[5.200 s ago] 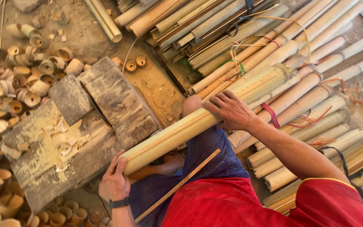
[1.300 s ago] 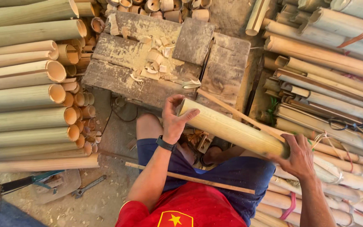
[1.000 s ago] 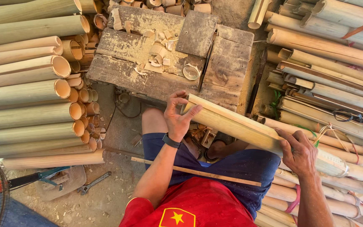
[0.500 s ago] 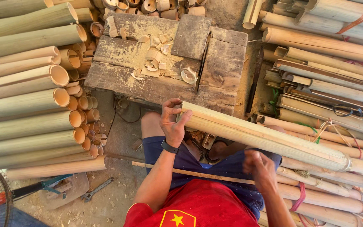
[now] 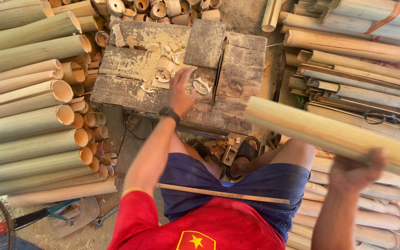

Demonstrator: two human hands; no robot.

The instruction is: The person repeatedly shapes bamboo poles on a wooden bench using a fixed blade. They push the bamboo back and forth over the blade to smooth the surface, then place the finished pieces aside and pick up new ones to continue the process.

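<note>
The left hand [image 5: 180,92] has let go of the bamboo pole [image 5: 334,134] it was gripping at the near end half a second ago; its fingers [image 5: 185,74] are now loose and spread, reaching out over the worn wooden bench [image 5: 130,65] toward the pale shavings [image 5: 165,62] and a thin cut ring [image 5: 202,86] lying beside the narrow slot [image 5: 216,76] — hovering just above them, whether quite touching I cannot tell. The right hand [image 5: 355,173] alone carries the pole now, fingers curled up around its underside in a firm grasp. The pole has swung away from the bench: its cut end, which rested near the person's lap and the bench edge a moment ago, now hangs in the air off the bench's right side, the shaft running out past the frame over the bundled poles [image 5: 362,46] on the right. That reads as the bench top being cleared or a piece picked up while the pole waits to one side. Around this, a stack of hollow bamboo tubes [image 5: 28,120] lies to the left, short cut sections [image 5: 163,7] beyond the bench, and a thin slat [image 5: 223,194] rests across the person's lap.
</note>
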